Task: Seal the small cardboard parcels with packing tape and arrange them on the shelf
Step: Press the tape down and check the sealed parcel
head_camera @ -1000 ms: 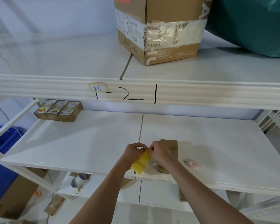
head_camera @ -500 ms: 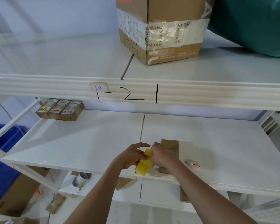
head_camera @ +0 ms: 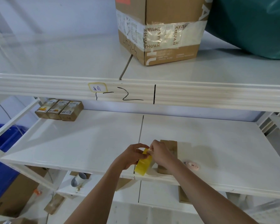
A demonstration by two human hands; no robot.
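On the middle shelf you have wide bare board to the left of your hands, running back to the three small parcels lined up in the far left corner. To the right, a small pink object lies just beside the flat cardboard parcel; beyond it the board is bare to the right edge. The upper shelf's front beam overhangs and limits height. Above, a large taped carton and a green bag fill the right.
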